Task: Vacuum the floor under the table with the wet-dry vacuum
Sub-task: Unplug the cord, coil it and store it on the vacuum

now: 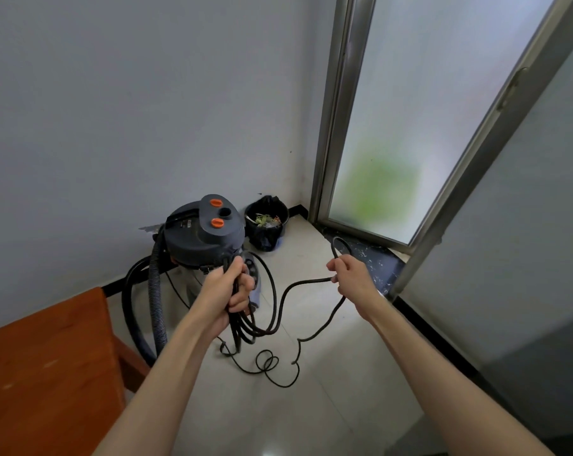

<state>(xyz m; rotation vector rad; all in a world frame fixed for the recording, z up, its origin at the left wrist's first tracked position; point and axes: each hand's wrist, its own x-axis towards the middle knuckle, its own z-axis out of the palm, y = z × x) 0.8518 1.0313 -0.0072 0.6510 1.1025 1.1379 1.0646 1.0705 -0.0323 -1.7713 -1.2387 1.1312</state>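
The wet-dry vacuum point(204, 230), dark grey with two orange knobs on top, stands against the wall in the corner. Its ribbed black hose point(156, 304) loops down its left side to the floor. My left hand point(227, 291) grips a bundle of coils of the black power cord point(280, 315) just in front of the vacuum. My right hand point(351, 274) pinches one strand of that cord, with a small loop rising above the fingers. More cord trails in loops on the pale tiled floor point(304, 406) below my hands. The brown wooden table point(44, 380) fills the lower left.
A black waste bin point(267, 225) with rubbish in it sits in the corner right of the vacuum. A frosted glass door in a metal frame point(387, 133) stands on the right, above a dark speckled threshold point(374, 261). A black skirting runs along the walls.
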